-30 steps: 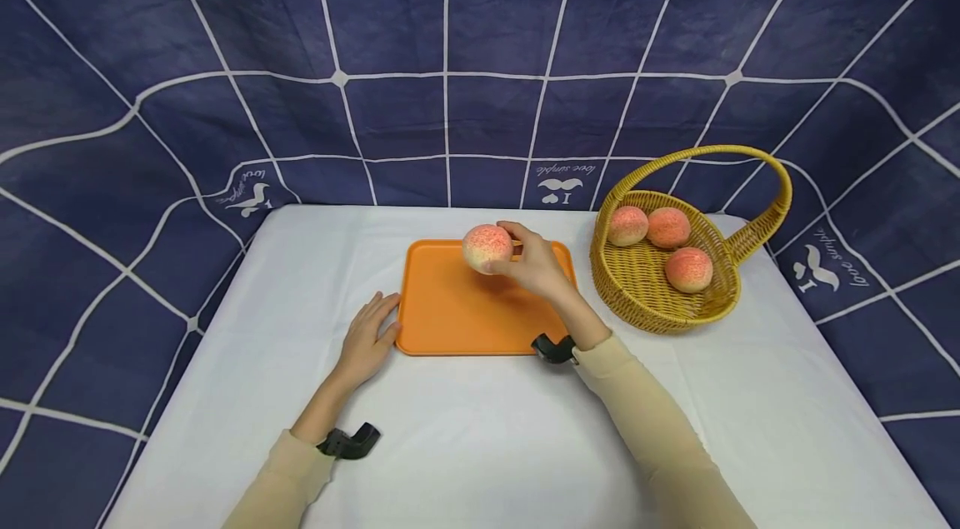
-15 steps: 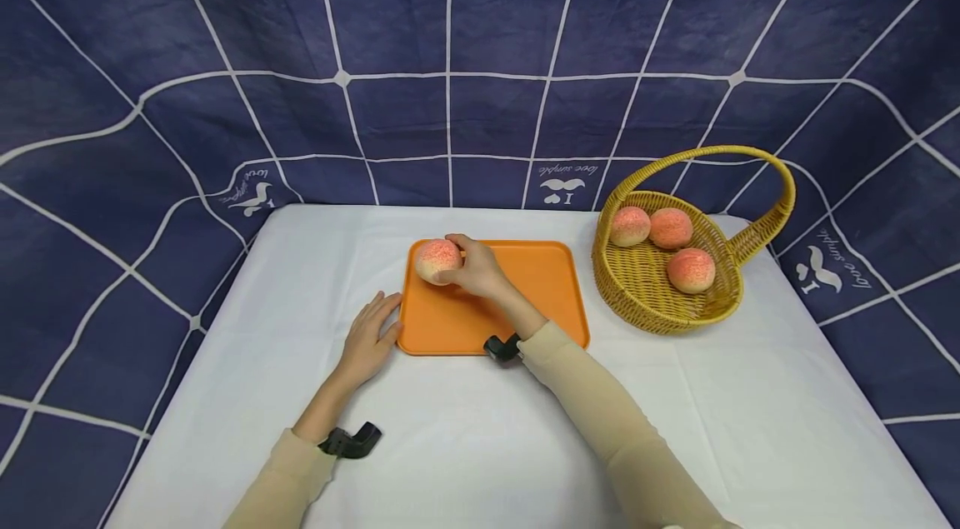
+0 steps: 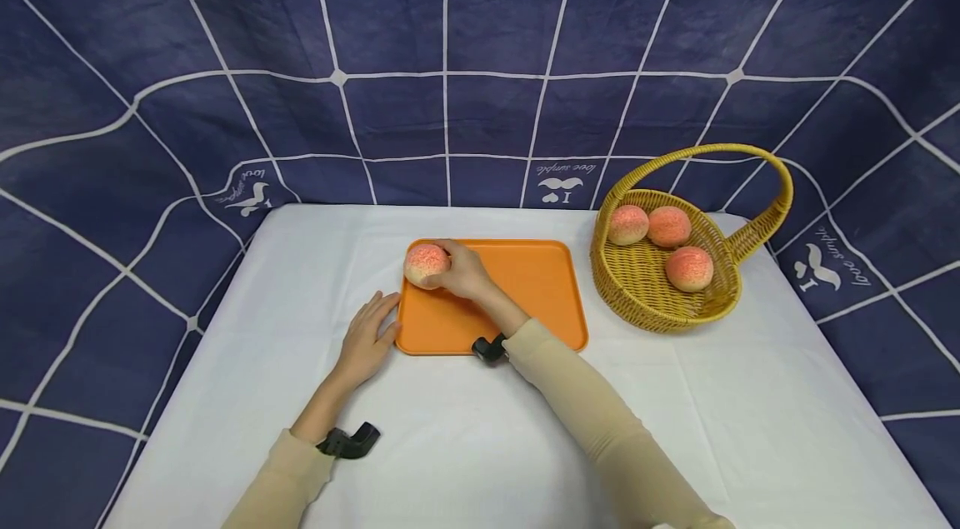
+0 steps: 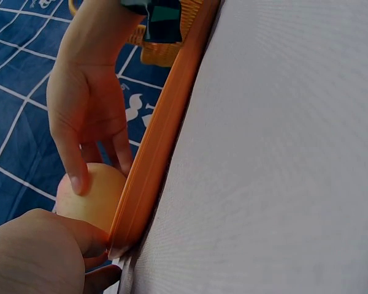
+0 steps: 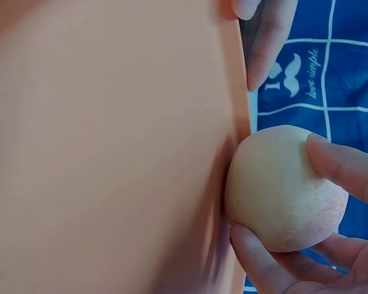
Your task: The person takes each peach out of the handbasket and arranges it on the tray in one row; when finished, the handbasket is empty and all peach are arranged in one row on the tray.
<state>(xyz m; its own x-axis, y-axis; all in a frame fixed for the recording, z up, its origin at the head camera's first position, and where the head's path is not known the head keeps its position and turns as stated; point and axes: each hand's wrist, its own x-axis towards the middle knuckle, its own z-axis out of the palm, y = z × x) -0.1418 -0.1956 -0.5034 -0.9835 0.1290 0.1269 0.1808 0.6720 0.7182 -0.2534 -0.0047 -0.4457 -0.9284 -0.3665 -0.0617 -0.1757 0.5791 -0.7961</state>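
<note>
A pink and cream peach is at the far left corner of the orange tray. My right hand grips it from the right side, thumb and fingers around it. In the right wrist view the peach sits against or very near the tray surface; I cannot tell if it bears its full weight there. My left hand rests at the tray's left edge, fingers fairly straight, the thumb touching the rim. The left wrist view shows this left hand beside the tray rim.
A yellow wicker basket with a tall handle stands right of the tray, holding three peaches. White cloth covers the table. A dark blue curtain with white lines hangs behind and at the sides.
The right hand has carried the peach left and down, from above the tray's middle to its far left corner. The left hand has stayed in place.
</note>
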